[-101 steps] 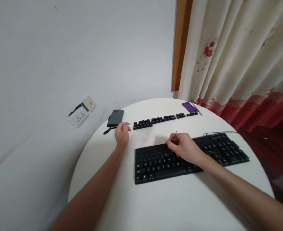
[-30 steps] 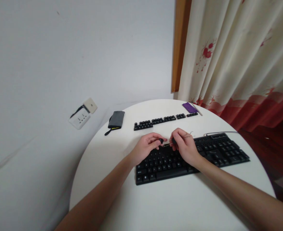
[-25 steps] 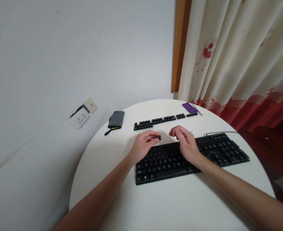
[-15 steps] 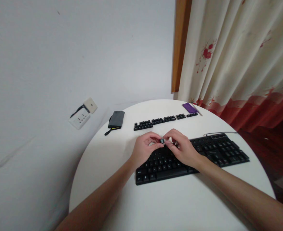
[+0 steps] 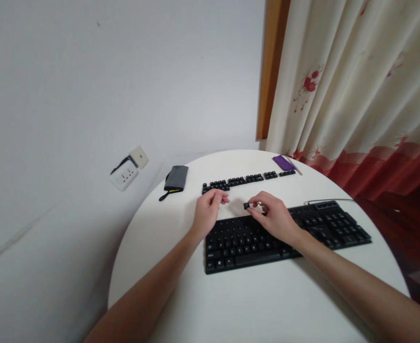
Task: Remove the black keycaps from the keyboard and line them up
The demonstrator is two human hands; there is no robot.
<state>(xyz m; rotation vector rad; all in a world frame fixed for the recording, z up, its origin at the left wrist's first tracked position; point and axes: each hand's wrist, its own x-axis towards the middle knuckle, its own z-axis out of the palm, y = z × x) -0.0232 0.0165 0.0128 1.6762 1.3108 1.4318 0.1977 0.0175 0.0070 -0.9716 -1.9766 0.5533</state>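
Note:
My right hand (image 5: 272, 216) pinches a small black keycap (image 5: 246, 206) between thumb and fingertips, just above the far edge of a black keyboard (image 5: 260, 259). My left hand (image 5: 207, 209) is apart from it, over the keyboard's far left corner. Its fingers are curled and the thumb lies against them; nothing shows in them. Beyond the hands runs a row of loose black keycaps (image 5: 254, 177), set in groups. My left hand partly covers the near side of the leftmost group. The right hand and wrist hide the middle of the keyboard.
A grey pouch (image 5: 176, 178) with a black loop lies on the round white table (image 5: 152, 247) at the left. Toward the back right are a purple cloth-like item (image 5: 283, 163) and a thin pale stick (image 5: 295, 166). The keyboard's cable (image 5: 329, 200) runs behind it. Wall and curtain border the table.
Both hands were together at the keycap; now they are apart. The left hand has drawn away to the left, and the keycap stays in the right hand. The view has shifted slightly.

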